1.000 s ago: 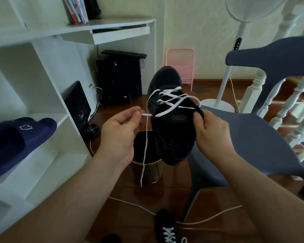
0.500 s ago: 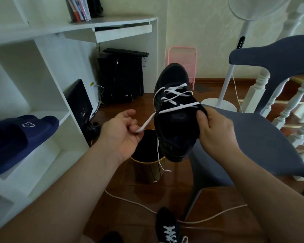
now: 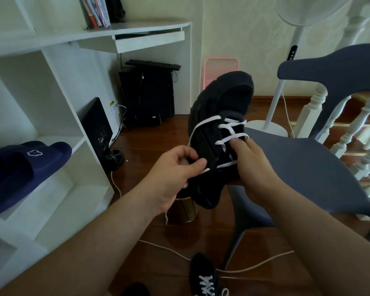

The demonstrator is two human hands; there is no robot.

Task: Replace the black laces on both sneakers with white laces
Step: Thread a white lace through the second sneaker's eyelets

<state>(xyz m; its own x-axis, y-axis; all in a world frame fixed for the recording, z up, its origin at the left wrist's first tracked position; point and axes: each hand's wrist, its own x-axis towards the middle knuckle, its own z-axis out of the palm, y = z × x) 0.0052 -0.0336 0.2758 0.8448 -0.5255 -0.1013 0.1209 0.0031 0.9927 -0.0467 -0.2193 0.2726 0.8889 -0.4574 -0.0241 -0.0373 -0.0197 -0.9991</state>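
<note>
A black fabric sneaker (image 3: 217, 133) with a thick, matte sole is held up in mid-air, in front of the seat of a smooth grey-blue moulded plastic chair (image 3: 308, 167) and above a small round black bin with a gold rim (image 3: 188, 207). Its toe points up and away, its opening down toward the person. A flat white woven lace (image 3: 231, 136) crosses the tongue in several rungs, and one long loop arcs out along the shoe's left side.

The left hand (image 3: 177, 169) has its fingers curled in, thumb and forefinger pinching a stretch of the white lace just beside the sneaker's lower left edge; a loose end of lace hangs below the wrist. The right hand (image 3: 256, 167) wraps the shoe's right side, fingers curled behind it and the thumb pressed onto the tongue, touching a rung of the lace.

On the glossy dark wooden floor (image 3: 158, 146) near the bottom edge lies a second black sneaker with white laces (image 3: 203, 278), crossed by a thin white cable (image 3: 254, 265). To the left stands a white laminate shelf unit (image 3: 58, 129) holding a navy foam slide sandal (image 3: 26, 169) with a small white emblem.
</note>
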